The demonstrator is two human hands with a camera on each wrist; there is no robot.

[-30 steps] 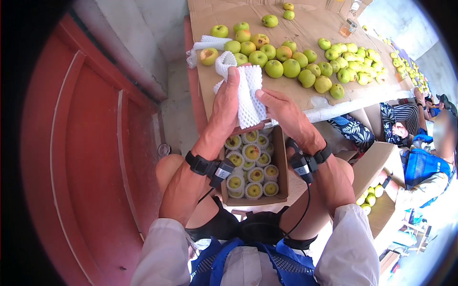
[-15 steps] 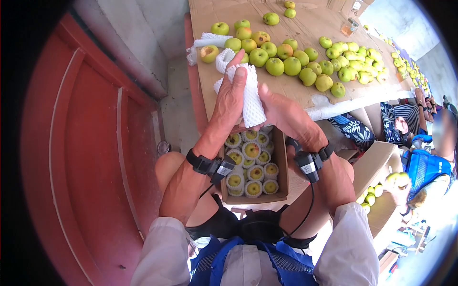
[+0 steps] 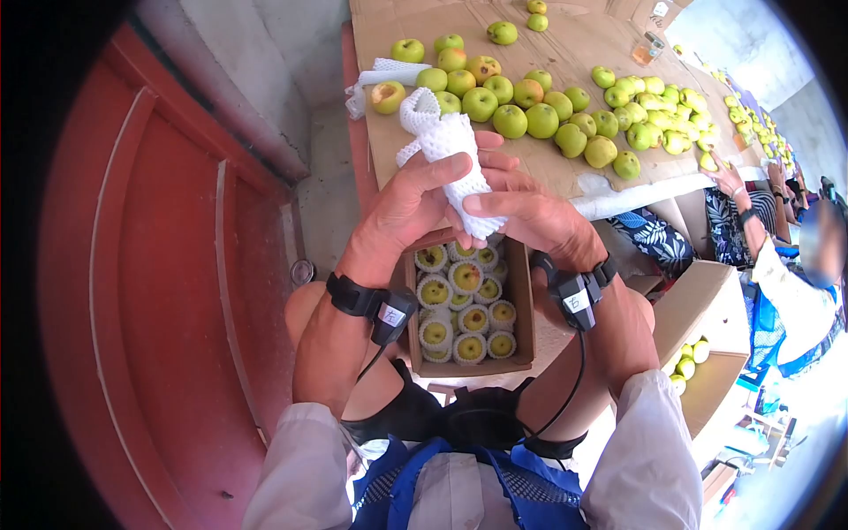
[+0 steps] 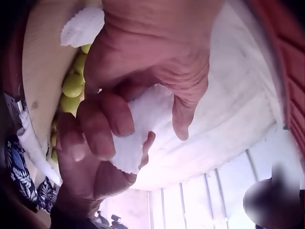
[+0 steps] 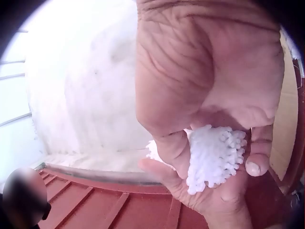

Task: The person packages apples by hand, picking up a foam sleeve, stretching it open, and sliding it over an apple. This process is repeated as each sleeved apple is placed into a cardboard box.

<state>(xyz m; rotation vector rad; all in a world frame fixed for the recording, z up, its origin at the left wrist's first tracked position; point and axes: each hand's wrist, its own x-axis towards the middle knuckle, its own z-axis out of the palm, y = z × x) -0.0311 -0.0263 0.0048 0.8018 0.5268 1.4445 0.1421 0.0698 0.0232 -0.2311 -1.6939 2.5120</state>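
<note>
Foam net: the white foam net is between your hands at the centre of the frame, above the open carton; whether anything sits inside it, you cannot tell.
Left hand: your left hand holds the net from the left, its thumb laid along the near side; how all its fingers lie behind, you cannot tell.
Right hand: your right hand pinches the net's lower end, the thumb pressed on top.
Carton: below your hands, lower centre, it holds rows of net-wrapped apples.
Table: the cardboard-covered table fills the upper part of the frame, with loose green apples spread across it.
Upper left: at the table's edge you have a partly bitten or cut apple, near white rolled nets.
Upper right: a glass of amber liquid stands on the table.
Right side: another person in a blue vest reaches to an apple at the table's edge, beside a second carton with unwrapped apples.
</note>
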